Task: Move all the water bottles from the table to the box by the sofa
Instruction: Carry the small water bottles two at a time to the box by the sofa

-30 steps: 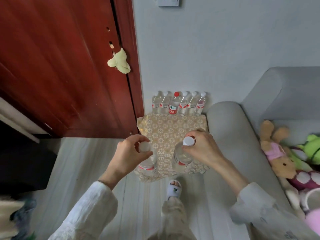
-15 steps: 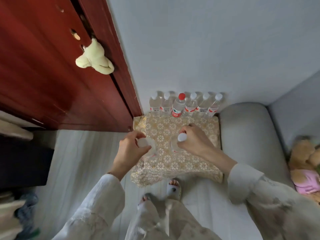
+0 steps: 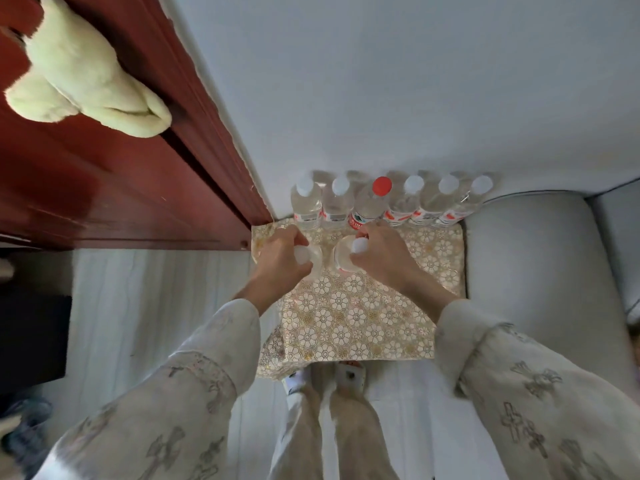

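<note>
Hands, left (image 3: 282, 259) & right (image 3: 379, 259), each gripping 1 bottle (image 3: 313, 259), now nearer the 6-bottle row (image 3: 391, 202).

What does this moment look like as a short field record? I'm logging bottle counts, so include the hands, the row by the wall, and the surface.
left hand: shut on a white-capped bottle
right hand: shut on a second white-capped bottle
row at wall: six upright bottles, five white caps, one red-capped bottle third from the left
surface: box with floral gold-and-white cover, beside the sofa arm
held bottles: upright over the cover, just in front of the row
</note>
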A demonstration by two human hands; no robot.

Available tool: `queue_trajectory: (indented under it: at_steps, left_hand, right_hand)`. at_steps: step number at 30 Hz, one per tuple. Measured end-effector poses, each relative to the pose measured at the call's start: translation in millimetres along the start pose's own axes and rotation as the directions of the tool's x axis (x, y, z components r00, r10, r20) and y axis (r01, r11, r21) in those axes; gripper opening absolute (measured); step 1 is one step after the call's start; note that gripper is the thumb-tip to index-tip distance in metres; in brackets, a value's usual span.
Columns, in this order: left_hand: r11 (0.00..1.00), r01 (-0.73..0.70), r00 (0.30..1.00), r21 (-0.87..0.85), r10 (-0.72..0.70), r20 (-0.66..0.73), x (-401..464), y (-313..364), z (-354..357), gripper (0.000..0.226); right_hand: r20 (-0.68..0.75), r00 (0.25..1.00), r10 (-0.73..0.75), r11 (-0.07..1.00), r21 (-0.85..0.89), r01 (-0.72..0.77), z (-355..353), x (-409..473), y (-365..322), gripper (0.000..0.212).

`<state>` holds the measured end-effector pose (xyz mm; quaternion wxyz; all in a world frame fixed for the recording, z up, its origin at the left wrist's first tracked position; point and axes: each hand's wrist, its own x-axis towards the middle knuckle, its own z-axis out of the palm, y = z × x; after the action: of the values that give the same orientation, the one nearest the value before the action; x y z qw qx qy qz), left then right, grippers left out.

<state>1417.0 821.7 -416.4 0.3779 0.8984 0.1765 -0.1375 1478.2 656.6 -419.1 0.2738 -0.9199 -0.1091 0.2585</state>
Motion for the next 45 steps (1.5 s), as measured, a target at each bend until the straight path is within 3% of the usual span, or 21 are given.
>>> queue_trajectory:
  at_steps: [6,19,27,31,35,40,45]
  left_hand:
    - [0.998,-0.048,0.999,0.046,0.048,0.008,35.6,-4.7,-0.1,0.026]
    - [1.000,0.007,0.999,-0.012,-0.007,-0.051,66.0,-7.7,9.1,0.032]
    - [0.988,0.071,0.996,-0.136,-0.078,-0.042,65.1,-4.7,7.9,0.039]
    - [0.984,0.091,0.996,-0.155,-0.089,0.017,58.9,-4.5,1.6,0.056]
    - [0.982,0.112,0.992,-0.151,-0.102,0.078,43.6,-1.8,-12.8,0.063]
    - [0.975,0.140,0.990,-0.170,-0.136,0.033,-6.0,-1.9,-44.6,0.049]
    - [0.955,0.142,0.985,-0.261,-0.164,-0.062,-81.2,-7.5,-86.8,0.038]
  right_hand:
    - [-0.037,0.999,-0.005,0.999,-0.039,0.004,4.8,31.3,2.8,0.031]
    - [-0.002,1.000,-0.006,0.999,-0.048,0.006,20.0,58.8,-6.4,0.035]
    - [0.017,0.999,0.030,0.997,0.068,-0.031,19.1,56.4,-8.3,0.045]
    - [0.062,0.997,0.044,0.986,0.158,-0.054,12.5,45.2,-11.6,0.057]
    - [0.043,0.998,0.049,0.974,0.219,-0.057,0.8,22.1,-24.0,0.053]
    - [0.040,0.996,0.084,0.971,0.222,-0.091,-14.6,-28.2,-47.7,0.052]
    - [0.071,0.994,-0.080,0.965,0.254,0.059,-24.8,-73.8,-95.5,0.045]
